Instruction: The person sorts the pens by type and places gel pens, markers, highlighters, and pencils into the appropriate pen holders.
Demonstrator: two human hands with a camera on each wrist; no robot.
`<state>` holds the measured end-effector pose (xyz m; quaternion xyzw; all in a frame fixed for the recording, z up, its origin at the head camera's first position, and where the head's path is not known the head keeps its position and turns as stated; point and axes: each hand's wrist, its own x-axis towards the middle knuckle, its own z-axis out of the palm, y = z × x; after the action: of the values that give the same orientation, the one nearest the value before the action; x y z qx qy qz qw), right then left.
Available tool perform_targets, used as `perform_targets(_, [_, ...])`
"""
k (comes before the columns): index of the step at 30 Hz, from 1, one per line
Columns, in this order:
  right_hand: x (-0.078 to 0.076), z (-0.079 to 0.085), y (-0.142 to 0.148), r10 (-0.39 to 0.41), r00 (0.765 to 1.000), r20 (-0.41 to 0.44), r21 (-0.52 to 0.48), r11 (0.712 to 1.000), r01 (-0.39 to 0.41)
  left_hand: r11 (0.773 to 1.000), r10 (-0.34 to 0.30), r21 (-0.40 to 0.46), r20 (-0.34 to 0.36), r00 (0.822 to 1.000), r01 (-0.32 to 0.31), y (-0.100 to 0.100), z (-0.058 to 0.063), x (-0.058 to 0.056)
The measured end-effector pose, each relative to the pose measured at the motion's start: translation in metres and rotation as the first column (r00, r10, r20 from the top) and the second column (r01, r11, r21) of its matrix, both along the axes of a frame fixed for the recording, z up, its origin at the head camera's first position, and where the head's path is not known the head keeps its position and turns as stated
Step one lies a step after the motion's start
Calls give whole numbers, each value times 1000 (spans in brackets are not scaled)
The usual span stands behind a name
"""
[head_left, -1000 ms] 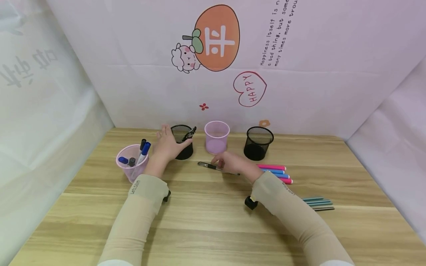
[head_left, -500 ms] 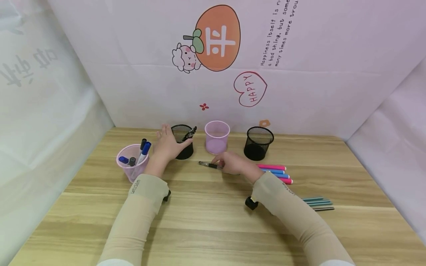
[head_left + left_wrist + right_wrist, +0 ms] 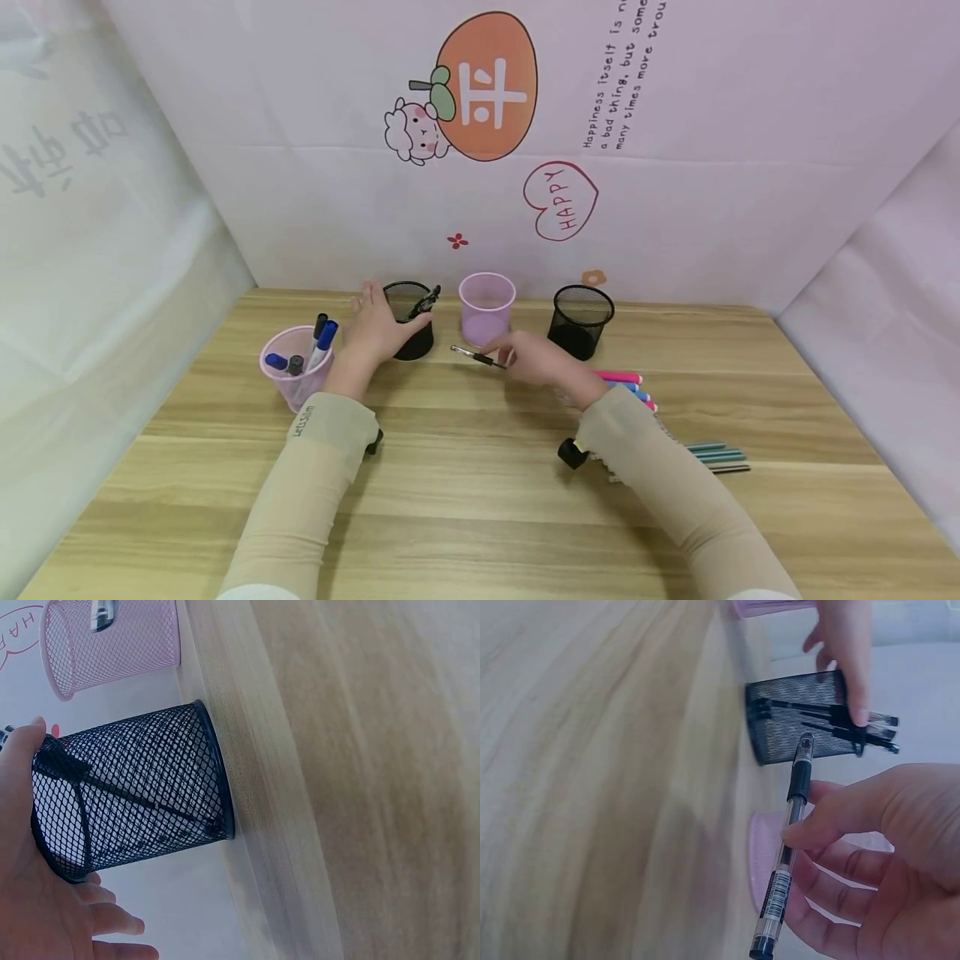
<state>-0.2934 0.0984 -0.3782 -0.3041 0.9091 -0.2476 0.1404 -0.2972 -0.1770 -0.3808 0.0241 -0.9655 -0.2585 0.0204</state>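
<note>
In the head view my left hand (image 3: 378, 329) holds the rim of a black mesh pen holder (image 3: 415, 340), thumb on one side and fingers on the other. Black gel pens (image 3: 817, 712) lean inside that holder. My right hand (image 3: 534, 358) pinches another gel pen (image 3: 480, 358), clear with a black grip, between thumb and fingers. Its tip points left toward the black holder, above the table and apart from the holder. In the right wrist view the held pen's barcode label and black end show below the thumb.
A pink mesh holder (image 3: 487, 308) stands behind the right hand, with a second black holder (image 3: 581, 325) to its right. At left, another pink holder (image 3: 281, 379) contains markers. Pink and blue markers (image 3: 633, 387) and thin teal and black sticks (image 3: 720, 457) lie at right.
My right hand has lifted the gel pen off the table and moved it slightly toward the back. The left hand stays at the black pen holder.
</note>
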Motion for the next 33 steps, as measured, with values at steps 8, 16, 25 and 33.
perform_targets(8, [1,14,5,-9,998,-57,-55,998,6,1000,-1,6,6,1000,1,-1,1,1])
perform_targets(16, [-2,34,6,-77,996,-39,-225,972,66,1000,1,-2,4,1000,-1,-1,0,-1])
perform_targets(25, [-8,50,-4,-149,986,-68,-375,920,113,1000,0,-16,-1,1000,0,-1,0,-1])
perform_targets(33, [-11,57,-21,-222,972,-77,-532,834,149,997,-3,-73,-5,1000,3,0,0,-2])
